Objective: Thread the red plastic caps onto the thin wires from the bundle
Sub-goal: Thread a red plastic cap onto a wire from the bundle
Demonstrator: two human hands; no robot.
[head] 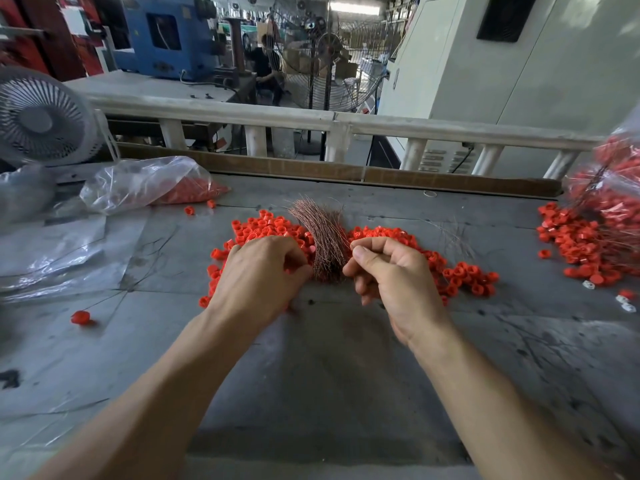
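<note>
Grey and scuffed, the table (329, 358) stretches from the camera to a brown cardboard strip (346, 172) at its far edge, with a pale railing (332, 121) beyond and a workshop behind that.

Both hands work at the middle of the table. The left hand (258, 271) lies palm down on the caps (263, 228), fingers curled, its fingertips at the near end of the wire bundle (325, 237); whether it grips a cap or a wire is hidden under the hand. The right hand (391, 271) is raised just right of the bundle, thumb and forefinger pressed together at the bundle's edge as in a pinch; the wire between them is too thin to make out.

The bundle of thin coppery wires lies across the middle of the red heap, fanning out toward the far side. Caps spread to either side of it, more of them under and beyond the right hand (464, 277).

Further out, a lone cap (80, 317) on a wire sits near the left edge. A clear plastic bag (145, 181) holding more caps lies at far left, crumpled plastic sheeting (62, 251) in front of it, and a white fan (41, 117) stands behind. At far right a second pile of caps (581, 244), threaded on wires, spills from another bag (609, 181). A few white pieces (623, 303) lie near it. A large floor fan (329, 53) stands past the railing.
</note>
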